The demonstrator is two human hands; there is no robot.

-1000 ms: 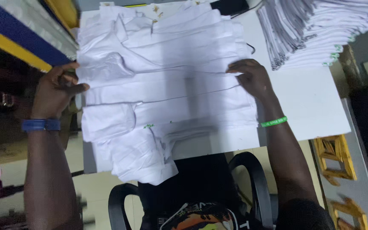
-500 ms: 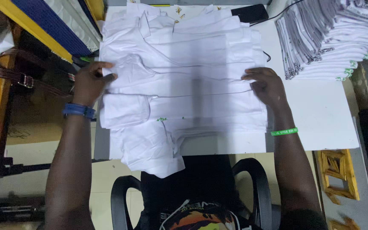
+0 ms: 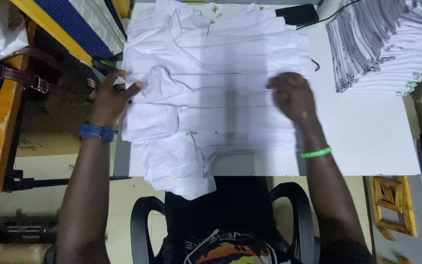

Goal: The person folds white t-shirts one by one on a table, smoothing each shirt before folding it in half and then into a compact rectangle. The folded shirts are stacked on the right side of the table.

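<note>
A spread of overlapping white shirts covers the white table in front of me. My left hand grips the left edge of the shirts, thumb on top of the cloth; a blue band sits on that wrist. My right hand rests palm down on the right part of the shirts, fingers curled against the fabric; a green band is on that wrist. The lowest shirt hangs over the table's near edge.
A tall stack of folded white garments lies at the back right. A black box with a cable is at the far edge. A brown strapped bag sits left. A black chair is under me.
Both hands have slid along the shirts: the left hand shifted its hold on the left edge, and the right hand moved inward over the cloth. The camera view also moved.
</note>
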